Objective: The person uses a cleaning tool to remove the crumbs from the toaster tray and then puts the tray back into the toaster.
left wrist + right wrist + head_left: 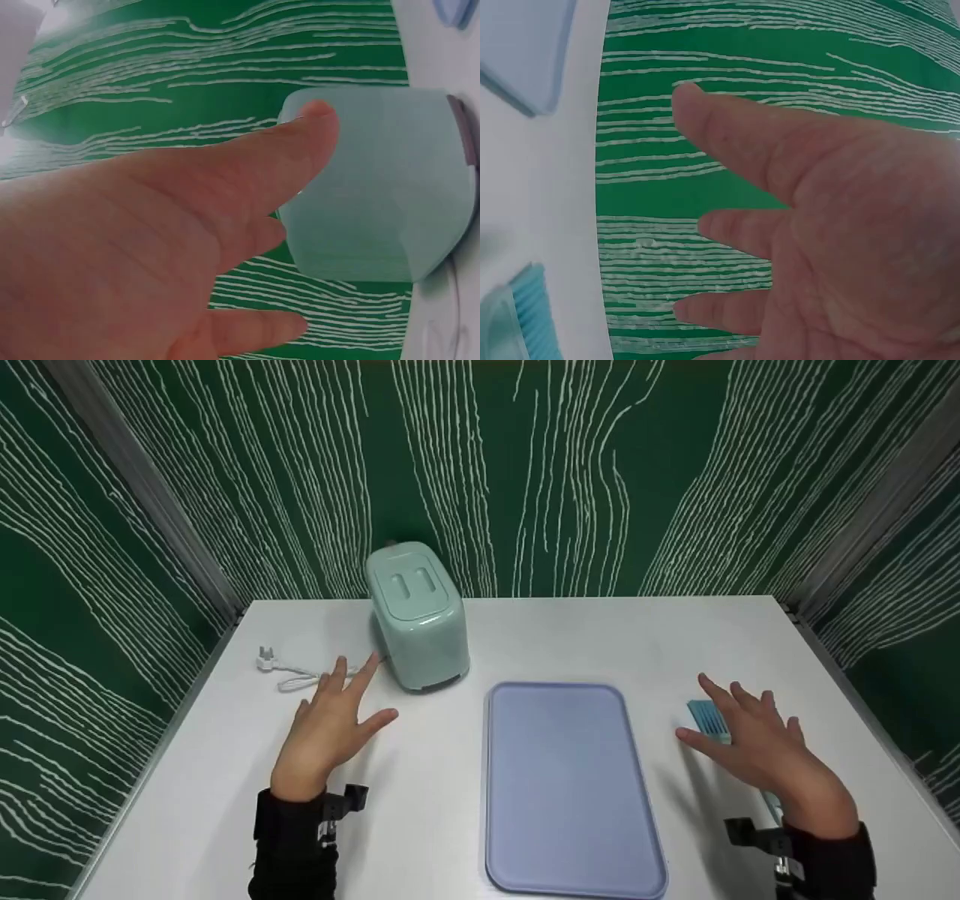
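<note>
My left hand (330,731) hovers over the left of the table with its fingers spread, holding nothing. Just beyond its fingertips stands a mint-green toaster (424,619) with a lid on top; its side fills much of the left wrist view. My right hand (765,746) is likewise raised with fingers spread and nothing in it. Below that hand lies a brush with blue bristles (707,718), its handle mostly hidden by the hand. Between the hands a flat lavender tray (570,787) rests on the table, apart from both.
A white plug (265,660) and its bundled cord lie left of the toaster. The white table (435,780) is bordered behind and at the sides by green panels (675,435) with pale wavy lines.
</note>
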Action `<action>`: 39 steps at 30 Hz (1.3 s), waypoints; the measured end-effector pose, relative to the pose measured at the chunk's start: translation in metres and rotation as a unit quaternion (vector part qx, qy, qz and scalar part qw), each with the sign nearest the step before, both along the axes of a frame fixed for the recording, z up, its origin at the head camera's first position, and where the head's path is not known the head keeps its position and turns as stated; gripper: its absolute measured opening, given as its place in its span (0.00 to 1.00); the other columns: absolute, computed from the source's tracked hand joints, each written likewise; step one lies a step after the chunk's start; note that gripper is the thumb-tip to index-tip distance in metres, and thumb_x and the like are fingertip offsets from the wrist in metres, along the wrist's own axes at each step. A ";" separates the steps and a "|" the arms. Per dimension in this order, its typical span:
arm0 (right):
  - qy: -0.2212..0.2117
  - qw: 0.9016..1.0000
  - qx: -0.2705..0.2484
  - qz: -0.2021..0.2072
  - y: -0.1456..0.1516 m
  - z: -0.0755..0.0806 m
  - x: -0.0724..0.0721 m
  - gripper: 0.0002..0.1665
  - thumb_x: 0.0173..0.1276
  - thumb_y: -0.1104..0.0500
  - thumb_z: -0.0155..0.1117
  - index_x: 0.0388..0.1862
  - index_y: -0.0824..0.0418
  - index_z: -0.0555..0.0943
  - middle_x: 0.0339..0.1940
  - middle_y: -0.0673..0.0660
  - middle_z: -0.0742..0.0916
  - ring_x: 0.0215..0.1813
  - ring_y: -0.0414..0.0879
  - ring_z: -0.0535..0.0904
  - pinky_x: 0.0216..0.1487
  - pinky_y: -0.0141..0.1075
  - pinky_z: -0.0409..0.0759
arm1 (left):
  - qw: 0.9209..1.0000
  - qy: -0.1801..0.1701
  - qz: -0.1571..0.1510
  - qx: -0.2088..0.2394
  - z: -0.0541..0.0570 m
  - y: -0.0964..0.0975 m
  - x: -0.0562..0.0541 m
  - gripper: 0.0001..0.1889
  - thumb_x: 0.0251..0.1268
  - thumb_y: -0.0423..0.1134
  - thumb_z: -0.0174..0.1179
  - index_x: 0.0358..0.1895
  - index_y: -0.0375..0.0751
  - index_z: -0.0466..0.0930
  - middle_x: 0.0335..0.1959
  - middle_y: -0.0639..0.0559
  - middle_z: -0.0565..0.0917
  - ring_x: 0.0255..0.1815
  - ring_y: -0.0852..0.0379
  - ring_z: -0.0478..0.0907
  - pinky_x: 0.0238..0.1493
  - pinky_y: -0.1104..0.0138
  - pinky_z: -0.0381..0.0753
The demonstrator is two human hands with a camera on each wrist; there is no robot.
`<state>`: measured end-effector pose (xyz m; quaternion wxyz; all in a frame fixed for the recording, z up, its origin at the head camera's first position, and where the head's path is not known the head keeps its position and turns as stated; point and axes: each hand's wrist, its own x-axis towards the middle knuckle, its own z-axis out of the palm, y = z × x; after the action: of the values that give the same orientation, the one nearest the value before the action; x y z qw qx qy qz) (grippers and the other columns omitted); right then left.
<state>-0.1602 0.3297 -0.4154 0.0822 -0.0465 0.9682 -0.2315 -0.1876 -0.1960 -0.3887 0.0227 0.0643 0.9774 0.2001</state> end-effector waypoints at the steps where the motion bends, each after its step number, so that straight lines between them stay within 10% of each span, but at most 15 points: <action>1: 0.012 1.000 -0.014 0.014 -0.005 0.001 0.000 0.56 0.80 0.33 0.60 0.90 0.61 0.49 0.83 0.84 0.58 0.81 0.90 0.48 0.71 0.86 0.49 | 1.000 0.019 -0.008 0.009 0.000 0.000 -0.001 0.43 0.78 0.55 0.65 0.88 0.54 0.54 0.86 0.26 0.54 0.85 0.23 0.56 0.75 0.23 0.61; 6: 0.046 0.990 -0.107 0.086 -0.040 -0.004 -0.006 0.37 0.83 0.44 0.62 0.81 0.63 0.71 0.74 0.68 0.82 0.72 0.68 0.80 0.66 0.60 0.82 | 0.988 0.135 -0.049 0.055 -0.007 0.004 -0.013 0.36 0.75 0.47 0.70 0.81 0.44 0.69 0.79 0.28 0.71 0.76 0.28 0.74 0.70 0.35 0.78; 13: -0.009 0.963 -0.253 0.097 -0.111 -0.023 -0.042 0.22 0.83 0.47 0.63 0.61 0.64 0.84 0.48 0.59 0.93 0.49 0.50 0.91 0.49 0.41 0.89 | 0.956 0.283 -0.042 0.068 -0.018 0.020 -0.049 0.33 0.69 0.43 0.76 0.75 0.42 0.76 0.75 0.29 0.73 0.72 0.26 0.77 0.63 0.32 0.81; 23: -0.197 0.871 -0.449 0.004 -0.218 -0.063 -0.078 0.20 0.82 0.51 0.64 0.56 0.66 0.76 0.36 0.55 0.90 0.37 0.42 0.89 0.38 0.31 0.87 | 0.957 0.278 -0.016 0.076 -0.044 0.032 -0.079 0.38 0.69 0.42 0.75 0.80 0.46 0.70 0.83 0.26 0.61 0.79 0.24 0.66 0.61 0.31 0.82; 32: -0.189 0.851 -0.489 -0.042 -0.281 -0.067 -0.093 0.21 0.81 0.56 0.63 0.61 0.72 0.75 0.37 0.60 0.90 0.35 0.42 0.90 0.41 0.33 0.91 | 0.955 0.269 -0.001 0.128 -0.052 0.039 -0.092 0.35 0.74 0.38 0.70 0.81 0.47 0.68 0.85 0.27 0.57 0.78 0.25 0.69 0.70 0.38 0.80; 39: -0.247 0.786 -0.562 -0.067 -0.309 -0.073 -0.101 0.24 0.87 0.58 0.54 0.67 0.77 0.69 0.31 0.58 0.88 0.31 0.42 0.90 0.37 0.29 0.90 | 0.951 0.270 -0.004 0.147 -0.051 0.041 -0.094 0.35 0.75 0.38 0.69 0.81 0.46 0.68 0.85 0.25 0.56 0.75 0.25 0.73 0.67 0.41 0.84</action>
<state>-0.2614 0.0205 -0.4885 0.2625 0.0393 0.6141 -0.7433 -0.2818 -0.1548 -0.4399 -0.2513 0.1227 0.9062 0.3171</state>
